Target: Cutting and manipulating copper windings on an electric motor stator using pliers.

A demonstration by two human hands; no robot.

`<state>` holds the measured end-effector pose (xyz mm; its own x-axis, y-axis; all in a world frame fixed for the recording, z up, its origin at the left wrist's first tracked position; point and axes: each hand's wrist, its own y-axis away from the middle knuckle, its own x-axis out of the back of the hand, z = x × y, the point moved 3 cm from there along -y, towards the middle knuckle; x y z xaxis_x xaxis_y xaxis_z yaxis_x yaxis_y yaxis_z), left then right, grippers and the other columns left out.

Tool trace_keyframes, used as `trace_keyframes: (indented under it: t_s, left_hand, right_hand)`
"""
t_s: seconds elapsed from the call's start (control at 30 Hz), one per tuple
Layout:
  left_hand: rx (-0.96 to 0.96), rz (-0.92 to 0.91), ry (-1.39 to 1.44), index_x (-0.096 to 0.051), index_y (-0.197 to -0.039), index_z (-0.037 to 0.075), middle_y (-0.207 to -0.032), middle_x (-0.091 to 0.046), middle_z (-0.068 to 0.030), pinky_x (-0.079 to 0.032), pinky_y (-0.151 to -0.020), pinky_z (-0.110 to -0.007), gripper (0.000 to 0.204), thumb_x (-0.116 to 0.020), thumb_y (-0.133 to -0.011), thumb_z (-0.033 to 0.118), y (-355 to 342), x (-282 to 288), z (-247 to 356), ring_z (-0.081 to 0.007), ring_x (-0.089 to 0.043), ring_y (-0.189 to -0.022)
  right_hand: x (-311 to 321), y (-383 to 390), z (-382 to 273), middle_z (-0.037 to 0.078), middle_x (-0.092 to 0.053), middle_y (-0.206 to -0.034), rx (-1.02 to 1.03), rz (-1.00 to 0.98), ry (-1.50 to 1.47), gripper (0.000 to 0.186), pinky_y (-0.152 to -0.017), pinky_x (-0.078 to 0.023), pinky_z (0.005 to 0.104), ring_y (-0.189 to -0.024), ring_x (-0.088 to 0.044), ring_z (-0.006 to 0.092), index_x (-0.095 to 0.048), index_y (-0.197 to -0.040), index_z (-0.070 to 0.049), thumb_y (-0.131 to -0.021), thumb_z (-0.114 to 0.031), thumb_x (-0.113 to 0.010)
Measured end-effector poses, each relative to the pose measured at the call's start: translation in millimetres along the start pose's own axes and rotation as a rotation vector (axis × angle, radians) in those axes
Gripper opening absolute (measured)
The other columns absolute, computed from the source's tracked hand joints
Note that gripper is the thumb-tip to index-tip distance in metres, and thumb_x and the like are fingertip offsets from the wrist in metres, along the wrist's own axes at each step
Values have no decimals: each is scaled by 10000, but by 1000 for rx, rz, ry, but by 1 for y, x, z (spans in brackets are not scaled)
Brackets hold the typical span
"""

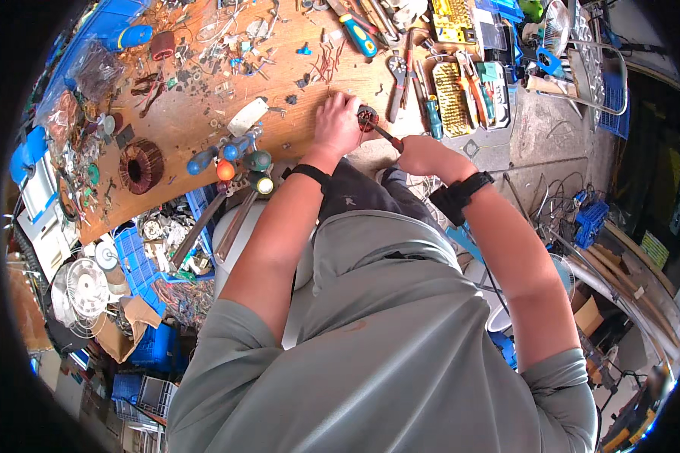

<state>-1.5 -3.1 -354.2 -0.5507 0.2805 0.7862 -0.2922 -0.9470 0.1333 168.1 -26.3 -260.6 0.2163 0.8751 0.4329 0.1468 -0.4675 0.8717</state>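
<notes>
Your left hand holds a small, round, dark-red, wire-wound part just right of its curled fingers, apparently bracing it against the slim, straight, dark tool your right hand clasps in closed fingers.

On the workbench, a stator lies left, a bit set right; at the near edge, a motor part sits between left hand and right hand
</notes>
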Motion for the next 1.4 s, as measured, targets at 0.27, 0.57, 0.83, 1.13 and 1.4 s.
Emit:
trace_keyframes:
  t_s: [0.27, 0.57, 0.83, 1.13, 1.4]
  left_hand:
    - [23, -18, -27, -625, -1095, 196, -1115, -565, -84, -441, -941, -486, 577, -904, -617, 358, -1, 1, 2, -327, -551, -1137]
    - [-17, 5, 18, -649, -1093, 212, -1152, -581, -83, -438, -937, -494, 568, -878, -625, 440, -3, 3, 1, -327, -565, -1139]
    - [-36, -17, -15, -652, -1142, 196, -1197, -580, -91, -426, -950, -480, 625, -855, -640, 507, -6, -6, 0, -308, -552, -1163]
    - [103, 103, 17, -657, -1096, 215, -1118, -575, -86, -425, -951, -491, 595, -889, -595, 437, 3, -10, 6, -321, -561, -1124]
    - [70, 90, -6, -648, -1069, 202, -1098, -571, -107, -442, -916, -492, 570, -872, -600, 433, 0, -10, 11, -330, -580, -1073]
  right_hand:
    - [24, -7, -4, 214, -704, -793, -106, -274, -221, 306, -489, -503, 396, -587, -674, 278, -662, -925, 110, -800, -131, -522]
    - [-24, -19, 39, 72, -609, -755, 36, -760, -1455, 179, -560, -479, 318, -646, -604, 224, -614, -890, -80, -731, -159, -593]
    - [-41, -17, 35, 62, -608, -761, 198, -756, -1599, 257, -620, -510, 338, -664, -627, 226, -625, -965, -80, -742, -204, -597]
    - [-40, 16, 18, 102, -726, -982, 118, -583, -1343, 391, -723, -539, 310, -848, -715, 195, -625, -1196, -56, -831, -172, -542]
    - [-46, 3, 20, 134, -677, -936, 131, -145, -632, 414, -736, -564, 365, -860, -699, 277, -564, -1218, 5, -827, -127, -533]
